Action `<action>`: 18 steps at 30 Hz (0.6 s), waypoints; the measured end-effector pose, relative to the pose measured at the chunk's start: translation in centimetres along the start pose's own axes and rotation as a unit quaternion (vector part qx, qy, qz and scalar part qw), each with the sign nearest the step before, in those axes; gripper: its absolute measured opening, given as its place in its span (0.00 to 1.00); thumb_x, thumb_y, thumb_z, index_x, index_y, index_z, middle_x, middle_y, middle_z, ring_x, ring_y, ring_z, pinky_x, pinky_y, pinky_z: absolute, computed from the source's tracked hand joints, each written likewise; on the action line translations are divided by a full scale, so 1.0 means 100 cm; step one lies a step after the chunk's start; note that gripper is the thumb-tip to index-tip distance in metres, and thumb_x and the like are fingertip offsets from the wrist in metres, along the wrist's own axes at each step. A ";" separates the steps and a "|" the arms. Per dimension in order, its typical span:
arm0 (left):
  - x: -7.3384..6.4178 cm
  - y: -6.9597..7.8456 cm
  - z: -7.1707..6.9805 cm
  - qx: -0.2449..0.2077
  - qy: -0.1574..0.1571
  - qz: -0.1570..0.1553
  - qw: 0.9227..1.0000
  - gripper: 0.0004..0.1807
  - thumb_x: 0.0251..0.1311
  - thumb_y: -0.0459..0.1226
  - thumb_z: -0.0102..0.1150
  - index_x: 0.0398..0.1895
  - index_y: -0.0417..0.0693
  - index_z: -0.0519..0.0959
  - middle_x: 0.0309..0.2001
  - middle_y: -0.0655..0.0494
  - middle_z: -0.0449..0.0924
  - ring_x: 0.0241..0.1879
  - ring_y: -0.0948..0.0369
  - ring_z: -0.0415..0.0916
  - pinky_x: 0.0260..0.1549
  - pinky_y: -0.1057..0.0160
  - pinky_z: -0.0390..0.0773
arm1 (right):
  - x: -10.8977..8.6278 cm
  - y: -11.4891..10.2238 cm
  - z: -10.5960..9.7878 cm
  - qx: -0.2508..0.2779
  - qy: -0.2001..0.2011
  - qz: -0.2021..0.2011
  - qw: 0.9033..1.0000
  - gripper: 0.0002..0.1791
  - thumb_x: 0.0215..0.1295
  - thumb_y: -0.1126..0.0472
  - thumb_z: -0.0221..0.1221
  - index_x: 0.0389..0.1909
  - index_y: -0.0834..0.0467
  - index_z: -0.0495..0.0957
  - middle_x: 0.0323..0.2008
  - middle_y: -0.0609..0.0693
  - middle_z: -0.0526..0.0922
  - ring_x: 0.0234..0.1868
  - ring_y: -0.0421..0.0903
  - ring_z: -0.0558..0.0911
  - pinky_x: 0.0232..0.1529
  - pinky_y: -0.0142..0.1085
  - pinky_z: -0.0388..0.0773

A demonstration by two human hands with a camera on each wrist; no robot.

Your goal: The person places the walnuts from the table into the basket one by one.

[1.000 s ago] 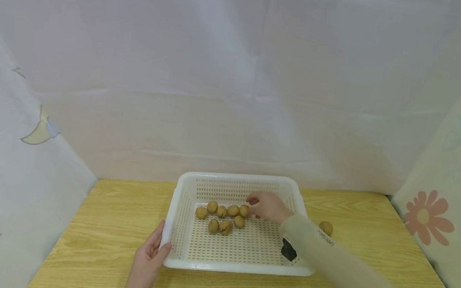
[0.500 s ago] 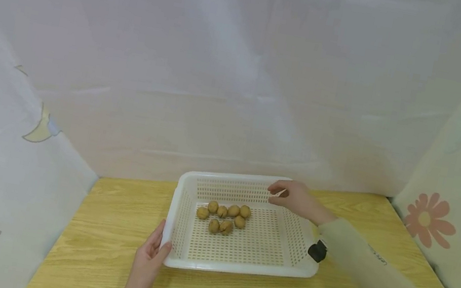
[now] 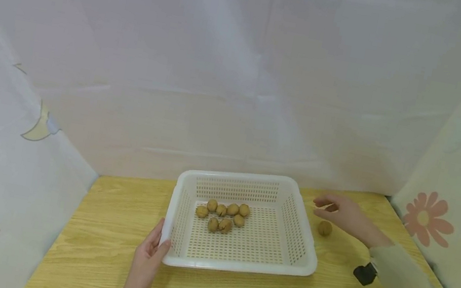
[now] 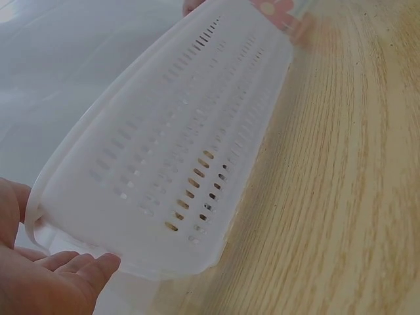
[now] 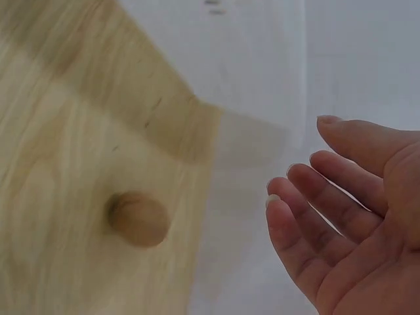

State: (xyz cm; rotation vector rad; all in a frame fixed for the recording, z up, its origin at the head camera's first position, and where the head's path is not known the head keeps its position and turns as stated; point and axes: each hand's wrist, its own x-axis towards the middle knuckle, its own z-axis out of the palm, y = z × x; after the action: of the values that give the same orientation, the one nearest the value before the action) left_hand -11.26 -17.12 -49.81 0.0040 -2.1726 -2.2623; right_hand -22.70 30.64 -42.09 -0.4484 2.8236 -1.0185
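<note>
A white plastic basket (image 3: 236, 268) with slotted walls stands on the wooden table, with several walnuts (image 3: 225, 225) grouped on the left half of its floor. My left hand (image 3: 144, 263) holds the basket's near left corner; in the left wrist view its thumb lies over the rim and its fingers (image 4: 98, 269) are under it. Right of the basket, one walnut (image 3: 324, 228) lies by itself on the table. Just above and behind that walnut hovers my right hand (image 3: 347, 217), holding nothing. The right wrist view shows its fingers (image 5: 338, 207) parted from the thumb, away from the walnut (image 5: 140, 219).
The wooden table (image 3: 112, 236) ends against a pale hanging cloth (image 3: 240, 89) behind the basket. Printed cloths also hang at the left and right sides. A black device (image 3: 365, 274) is strapped at my right wrist.
My right hand has left the inside of the basket and moved right, over the rim, to the lone walnut. The left hand and the basket look unmoved.
</note>
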 end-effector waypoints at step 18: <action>-0.001 0.002 0.001 -0.004 -0.004 -0.003 1.000 0.36 0.79 0.30 0.46 0.83 0.35 0.44 0.82 0.38 0.46 0.78 0.43 0.53 0.70 0.58 0.66 | -0.014 0.079 0.027 -0.058 -0.006 0.032 0.998 0.29 0.72 0.53 0.65 0.64 0.70 0.76 0.60 0.70 0.80 0.49 0.59 0.84 0.44 0.52 0.87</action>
State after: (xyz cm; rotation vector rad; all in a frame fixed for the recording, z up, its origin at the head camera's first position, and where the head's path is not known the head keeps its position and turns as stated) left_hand -11.15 -17.02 -49.64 0.0023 -2.1703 -2.2772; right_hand -22.72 35.24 -49.21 -0.3705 2.8759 -0.8399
